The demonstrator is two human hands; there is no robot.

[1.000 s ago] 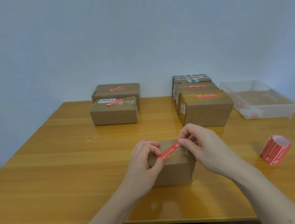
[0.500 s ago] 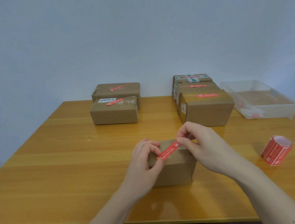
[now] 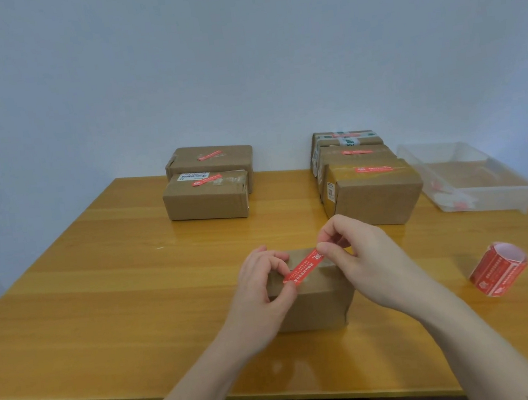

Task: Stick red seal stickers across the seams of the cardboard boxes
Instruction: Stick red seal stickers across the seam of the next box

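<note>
Red seal sticker (image 3: 303,267) held over the near cardboard box (image 3: 313,300)

Left hand (image 3: 262,291) pinches its near end, right hand (image 3: 359,254) pinches its far end; sticker roll (image 3: 497,269) lies right on the tabletop (image 3: 118,300).

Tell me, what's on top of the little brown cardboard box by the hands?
A long red seal sticker lies slanted over the small brown cardboard box. The left hand pinches its near end, the right hand its far end. The hands cover the box's top corners.

nothing really readable here, white print on the red sticker (image 3: 303,267) too small to make out, barcode label (image 3: 194,176) on a far box (image 3: 206,199) just blurry lines, sticker roll (image 3: 497,268) print illegible too
</note>
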